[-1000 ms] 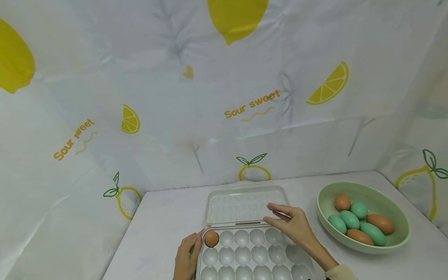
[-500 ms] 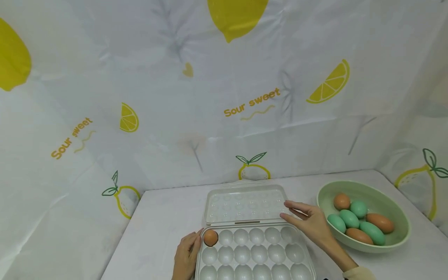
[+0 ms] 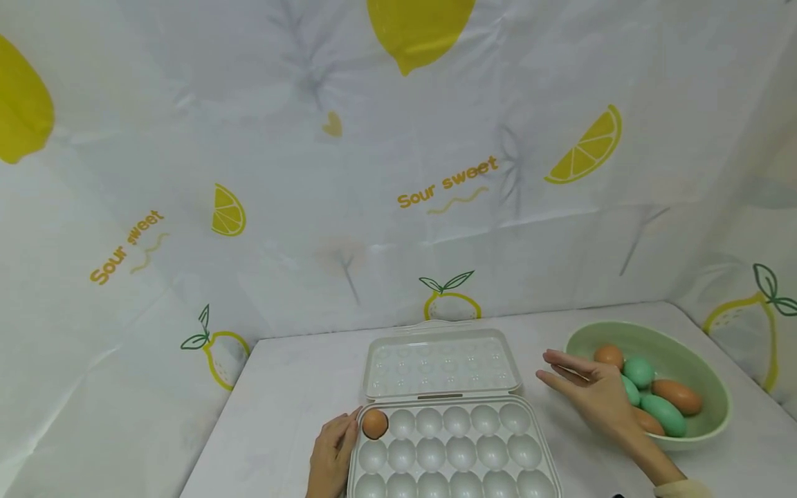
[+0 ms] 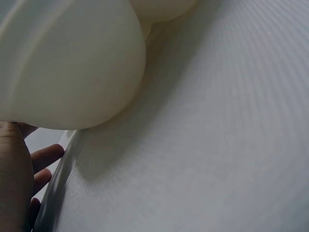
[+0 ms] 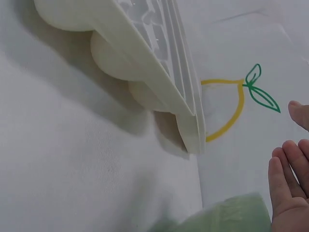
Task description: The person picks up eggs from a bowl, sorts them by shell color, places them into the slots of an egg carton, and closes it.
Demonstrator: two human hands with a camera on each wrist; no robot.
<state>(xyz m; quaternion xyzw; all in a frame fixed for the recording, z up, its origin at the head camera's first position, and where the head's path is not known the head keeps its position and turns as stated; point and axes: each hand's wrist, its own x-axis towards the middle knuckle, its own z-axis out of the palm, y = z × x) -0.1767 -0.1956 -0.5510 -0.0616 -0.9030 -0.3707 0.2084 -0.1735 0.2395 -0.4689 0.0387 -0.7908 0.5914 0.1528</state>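
Observation:
A pale egg tray (image 3: 462, 453) with rows of round hollows lies at the front middle, its clear lid (image 3: 442, 366) folded back behind it. One brown egg (image 3: 375, 423) sits in its far-left hollow. My left hand (image 3: 331, 453) rests along the tray's left edge, fingers fairly straight; in the left wrist view its fingers show beside the tray's rounded underside (image 4: 82, 67). With nothing between thumb and fingers, my right hand (image 3: 598, 394) hovers in front of the left side of a green bowl (image 3: 716, 408). Brown and green eggs (image 3: 663, 415) lie in the bowl, some partly hidden by this hand.
The table (image 3: 268, 401) has a white cover. Behind it stands a white curtain-like backdrop (image 3: 349, 207) printed with lemons. The bowl stands at the right, apart from the tray, with table surface (image 3: 535, 346) between it and the lid.
My right hand has moved right, from above the tray's far-right part to the bowl's left side, with nothing in it. The left hand and the egg in the tray stay in place.

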